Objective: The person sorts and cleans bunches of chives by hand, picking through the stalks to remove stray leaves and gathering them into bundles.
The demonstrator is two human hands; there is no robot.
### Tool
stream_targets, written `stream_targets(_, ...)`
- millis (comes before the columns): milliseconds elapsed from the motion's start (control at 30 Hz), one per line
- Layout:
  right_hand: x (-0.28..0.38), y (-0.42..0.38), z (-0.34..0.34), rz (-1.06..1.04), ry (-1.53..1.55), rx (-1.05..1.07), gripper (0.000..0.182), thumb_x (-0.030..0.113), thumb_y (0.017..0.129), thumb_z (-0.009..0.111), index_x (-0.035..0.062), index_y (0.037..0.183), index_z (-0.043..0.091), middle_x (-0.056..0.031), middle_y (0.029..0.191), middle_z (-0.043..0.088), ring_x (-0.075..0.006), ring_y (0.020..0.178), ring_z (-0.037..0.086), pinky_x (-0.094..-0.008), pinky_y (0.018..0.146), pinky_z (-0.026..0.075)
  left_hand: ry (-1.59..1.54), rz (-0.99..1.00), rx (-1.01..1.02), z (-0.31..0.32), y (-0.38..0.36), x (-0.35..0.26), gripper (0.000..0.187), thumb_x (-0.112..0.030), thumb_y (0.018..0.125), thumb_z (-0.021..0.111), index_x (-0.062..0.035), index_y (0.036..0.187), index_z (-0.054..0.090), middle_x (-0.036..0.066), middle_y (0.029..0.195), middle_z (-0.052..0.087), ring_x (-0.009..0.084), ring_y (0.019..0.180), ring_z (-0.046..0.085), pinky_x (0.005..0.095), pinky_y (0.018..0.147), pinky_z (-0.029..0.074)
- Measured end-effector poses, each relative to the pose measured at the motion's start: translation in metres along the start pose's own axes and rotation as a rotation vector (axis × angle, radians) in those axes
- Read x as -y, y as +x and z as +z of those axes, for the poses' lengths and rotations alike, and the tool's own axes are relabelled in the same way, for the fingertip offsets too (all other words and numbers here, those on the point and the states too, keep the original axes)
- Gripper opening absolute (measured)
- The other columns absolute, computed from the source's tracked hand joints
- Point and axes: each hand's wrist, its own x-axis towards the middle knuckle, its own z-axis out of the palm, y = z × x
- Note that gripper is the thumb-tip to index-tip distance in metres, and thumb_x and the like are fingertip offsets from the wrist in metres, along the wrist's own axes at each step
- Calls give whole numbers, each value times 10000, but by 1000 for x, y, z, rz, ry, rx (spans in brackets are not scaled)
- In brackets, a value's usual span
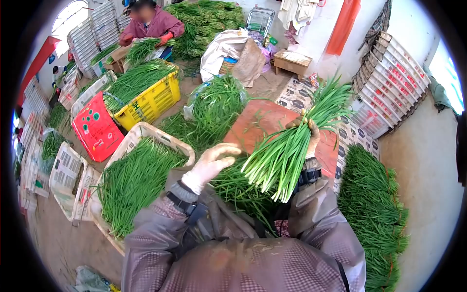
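My right hand (311, 134), in a soiled glove, is wrapped round a bunch of long green stalks (287, 155). The pale stalk ends point down and toward me, and the leafy tops fan out to the upper right. Under the bunch lies a reddish-brown board (258, 119) with a few loose leaves on it. My left hand (214, 163), in a pale glove, is raised left of the bunch with its fingers apart and nothing in them. Below it, loose greens (238, 190) lie near my lap.
A white crate (141, 129) of greens stands at left, with a yellow crate (151, 100) behind it. Another person (155, 24) in red gloves handles greens at the back. Tied greens (372, 219) line the right wall, below stacked white crates (389, 78).
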Motion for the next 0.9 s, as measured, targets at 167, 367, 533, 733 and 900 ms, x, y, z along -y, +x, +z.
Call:
stream_targets(167,-17,0,10,30,-46,-15,318,144,806,687,52,1102,615,10,837,595,-164,745,521,-330,715,475,-234,-66,113,13,14,1,379,-259,828,723,-8,1108,679,114,1382,487,213,1182,534,356,1006,423)
stream_targets(367,-24,1,3,24,-75,-6,371,140,831,656,-7,1159,564,24,838,574,-127,768,495,-300,802,438,-499,-150,10,34,11,-3,429,-251,840,736,23,1160,656,93,1393,468,162,1171,526,303,1003,418)
stream_targets(533,-28,1,-1,0,-106,-64,366,133,831,665,-12,1153,569,26,831,583,-127,760,506,-305,803,461,-682,-182,-62,42,11,-4,337,-217,882,693,31,1109,665,37,1314,520,135,1122,529,289,972,417)
stream_targets(733,-14,1,-14,24,-6,-25,386,147,840,659,7,1183,550,28,875,598,-130,816,527,-304,815,468,-534,-114,140,24,-2,-3,322,-276,884,681,13,1025,686,79,1283,527,178,1187,474,344,1029,338)
stream_targets(900,14,6,-8,-36,12,-40,287,146,822,662,48,1086,609,16,849,638,-144,798,572,-331,794,487,-336,-187,175,-9,-23,-2,241,-228,834,717,-2,800,642,66,1189,554,158,1041,506,307,918,371)
